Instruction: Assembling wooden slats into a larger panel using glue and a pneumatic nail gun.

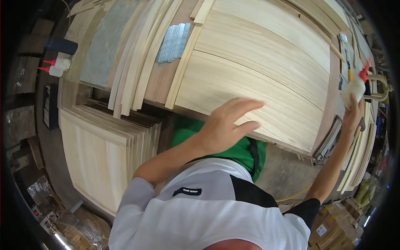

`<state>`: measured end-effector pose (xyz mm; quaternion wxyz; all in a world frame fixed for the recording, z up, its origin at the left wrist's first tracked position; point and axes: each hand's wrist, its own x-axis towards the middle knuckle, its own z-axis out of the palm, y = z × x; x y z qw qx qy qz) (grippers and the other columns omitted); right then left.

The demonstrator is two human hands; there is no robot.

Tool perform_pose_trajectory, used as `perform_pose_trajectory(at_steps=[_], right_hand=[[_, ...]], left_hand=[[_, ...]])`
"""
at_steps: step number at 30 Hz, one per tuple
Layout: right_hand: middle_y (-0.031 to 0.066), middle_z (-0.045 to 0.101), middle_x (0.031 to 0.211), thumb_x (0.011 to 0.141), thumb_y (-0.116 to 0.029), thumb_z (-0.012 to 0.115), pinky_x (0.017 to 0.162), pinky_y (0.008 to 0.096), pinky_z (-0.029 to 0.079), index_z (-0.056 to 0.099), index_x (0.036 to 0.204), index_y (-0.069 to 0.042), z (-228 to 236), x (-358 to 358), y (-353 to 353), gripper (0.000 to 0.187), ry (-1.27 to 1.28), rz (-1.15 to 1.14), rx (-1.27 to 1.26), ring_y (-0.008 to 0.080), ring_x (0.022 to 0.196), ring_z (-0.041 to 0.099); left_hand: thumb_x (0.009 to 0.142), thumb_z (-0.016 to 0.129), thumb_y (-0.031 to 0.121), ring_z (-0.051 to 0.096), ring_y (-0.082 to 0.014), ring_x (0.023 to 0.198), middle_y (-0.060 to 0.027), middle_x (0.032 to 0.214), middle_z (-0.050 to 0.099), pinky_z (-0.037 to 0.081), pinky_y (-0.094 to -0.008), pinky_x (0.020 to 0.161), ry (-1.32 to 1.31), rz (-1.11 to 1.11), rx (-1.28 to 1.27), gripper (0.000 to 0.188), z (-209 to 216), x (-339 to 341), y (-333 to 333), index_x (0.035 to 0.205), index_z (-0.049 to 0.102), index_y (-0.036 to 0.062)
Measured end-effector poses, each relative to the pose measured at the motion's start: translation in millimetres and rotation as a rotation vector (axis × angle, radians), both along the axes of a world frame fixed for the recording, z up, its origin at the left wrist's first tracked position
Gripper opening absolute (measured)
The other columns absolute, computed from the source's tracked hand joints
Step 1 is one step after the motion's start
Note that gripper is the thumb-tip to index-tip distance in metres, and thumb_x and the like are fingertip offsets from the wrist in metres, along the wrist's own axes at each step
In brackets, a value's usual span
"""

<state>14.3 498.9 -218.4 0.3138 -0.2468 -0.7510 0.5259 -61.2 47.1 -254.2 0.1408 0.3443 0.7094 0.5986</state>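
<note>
My right hand (353, 111), out at the far right, is closed round a white squeeze bottle (353, 92) with a red nozzle, which points up. The bottle is slightly blurred. Over the near edge of a pale wooden panel (258, 54) my left hand (229, 125) hovers with fingers and thumb apart, holding nothing. Several wide boards side by side make up the panel. Along its left side lies a narrow wooden strip (183, 71). Whether my left fingertips touch the wood I cannot tell.
Left of the panel lie long wooden strips (143, 54) and a stack of thin grey strips (174, 43). A stack of panels (98, 158) stands at lower left. White bottles with red nozzles (60, 66) sit far left. Cardboard boxes (335, 225) are at lower right.
</note>
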Motion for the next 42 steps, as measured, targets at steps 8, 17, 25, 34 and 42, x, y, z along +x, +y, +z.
perform_pose_trajectory(at_steps=[8,17,25,34,42], right_hand=[[0.0118,0.053,0.123,0.067,-0.014,0.083,0.098,0.0376,0.047,0.041,0.142,-0.007,35.4,-44.7,-232.7,0.087,-0.253,0.648,0.237,0.0244,0.114,0.055],[0.0098,0.055,0.124,0.082,-0.024,0.075,0.109,0.0401,0.035,0.043,0.135,-0.002,-49.3,-55.3,-306.9,0.066,0.352,0.534,-0.870,0.0243,0.121,0.052],[0.0125,0.056,0.127,0.091,-0.026,0.062,0.106,0.0434,0.040,0.044,0.133,0.000,-28.3,-31.1,-270.5,0.053,0.323,0.348,-0.967,0.0252,0.119,0.053],[0.0156,0.056,0.129,0.087,-0.015,0.066,0.102,0.0363,0.042,0.044,0.137,0.000,-32.4,22.4,-249.5,0.057,-0.036,0.088,-0.375,0.0243,0.121,0.052],[0.0167,0.060,0.123,0.095,-0.023,0.060,0.098,0.0314,0.042,0.050,0.131,0.006,-77.2,136.9,-154.1,0.047,-0.492,-0.427,0.181,0.0219,0.114,0.056]], left_hand=[[0.082,0.076,0.023,0.054,-0.0151,0.109,-0.0109,0.112,0.058,0.048,-0.0311,0.090,-0.817,-0.110,0.622,0.061,4.4,-24.9,63.1,0.129,0.047,-0.0035],[0.083,0.073,0.023,0.059,-0.0131,0.096,-0.0077,0.102,0.063,0.048,-0.0263,0.084,-0.854,0.105,0.833,0.042,1.8,-32.2,35.8,0.113,0.057,-0.0015],[0.073,0.082,0.018,0.048,-0.0165,0.119,-0.0065,0.129,0.052,0.044,-0.0351,0.095,-0.680,-0.029,0.651,0.072,-12.4,-15.6,55.2,0.133,0.045,0.0033],[0.089,0.062,0.014,0.049,-0.0224,0.122,-0.0092,0.130,0.053,0.035,-0.0446,0.108,-0.813,0.026,0.707,0.049,-29.4,-15.5,54.2,0.132,0.042,0.0028],[0.084,0.068,0.027,0.057,-0.0151,0.088,-0.0096,0.100,0.056,0.051,-0.0318,0.078,-0.950,-0.220,0.501,0.057,-19.7,10.6,39.5,0.125,0.038,0.0001]])
